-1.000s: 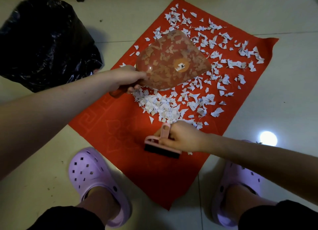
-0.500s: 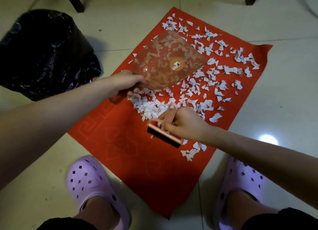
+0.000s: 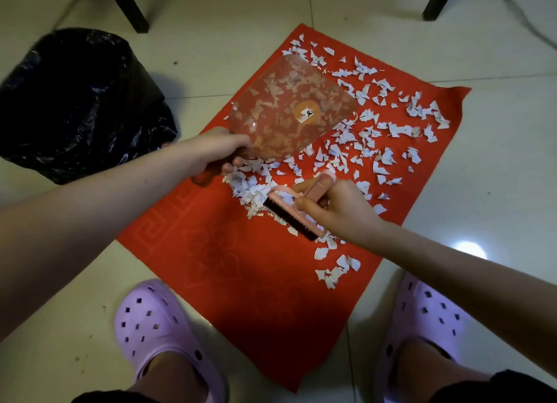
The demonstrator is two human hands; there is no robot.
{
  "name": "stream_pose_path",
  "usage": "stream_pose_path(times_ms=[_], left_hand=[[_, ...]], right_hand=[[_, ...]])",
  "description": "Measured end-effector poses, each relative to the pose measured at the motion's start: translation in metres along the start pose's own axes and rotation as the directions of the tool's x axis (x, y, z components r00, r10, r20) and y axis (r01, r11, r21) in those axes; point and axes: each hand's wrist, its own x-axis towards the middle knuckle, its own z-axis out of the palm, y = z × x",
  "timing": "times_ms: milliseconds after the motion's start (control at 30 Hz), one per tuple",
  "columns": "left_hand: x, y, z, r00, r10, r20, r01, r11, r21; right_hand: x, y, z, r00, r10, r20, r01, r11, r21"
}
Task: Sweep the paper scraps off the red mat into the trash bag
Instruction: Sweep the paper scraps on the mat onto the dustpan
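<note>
"Gripping what, the right hand [image 3: 334, 210]?"
"A pink brush [image 3: 294, 214]. Fingers curl round its handle, bristles against a heap of paper scraps [image 3: 250, 188] mid-way along the red mat [image 3: 241, 267]."
"And the left hand [image 3: 217, 152]?"
"It clasps the clear dustpan [image 3: 289, 110] by its handle, near the mat's left edge. The trash bag [image 3: 78, 101] sits on the floor beyond that edge."

A: Dim, warm, lit from overhead?
B: Seemingly; mirrored as a white glare spot [image 3: 470, 250] on the glossy floor [image 3: 497, 176], right side.
A: Shadows?
B: Soft; darkest over the near end of the mat [image 3: 280, 327]. Small glints on the black bag [image 3: 75, 101].
A: Sharpness?
B: Fair mid-frame; stretched and softer toward the edges.
</note>
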Motion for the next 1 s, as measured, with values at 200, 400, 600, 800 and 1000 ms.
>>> stream_pose_path(times_ms=[200, 400, 600, 800, 1000], left_hand=[[0.000, -0.002, 0.000, 1.000, -0.010, -0.003, 0.010, 1.000, 0.016], [-0.001, -0.005, 0.000, 1.000, -0.011, 0.016, 0.010, 0.999, 0.033], [0.000, -0.003, 0.001, 1.000, -0.007, 0.013, 0.007, 0.999, 0.036], [0.001, -0.001, 0.006, 0.999, -0.022, 0.025, 0.021, 0.999, 0.047], [0.000, -0.001, 0.011, 0.999, -0.023, 0.028, 0.022, 0.998, 0.057]], right_hand=[[-0.007, -0.005, 0.018, 0.937, -0.076, 0.340, 0.128, 0.983, -0.134], [0.001, 0.000, 0.000, 0.991, -0.108, 0.079, 0.126, 0.957, -0.262], [0.001, 0.003, -0.015, 0.995, -0.013, 0.094, 0.002, 0.993, 0.120], [-0.014, 0.014, -0.001, 0.782, -0.058, 0.620, 0.010, 0.997, 0.081], [-0.006, 0.027, -0.008, 0.856, -0.125, 0.502, 0.201, 0.974, -0.100]])
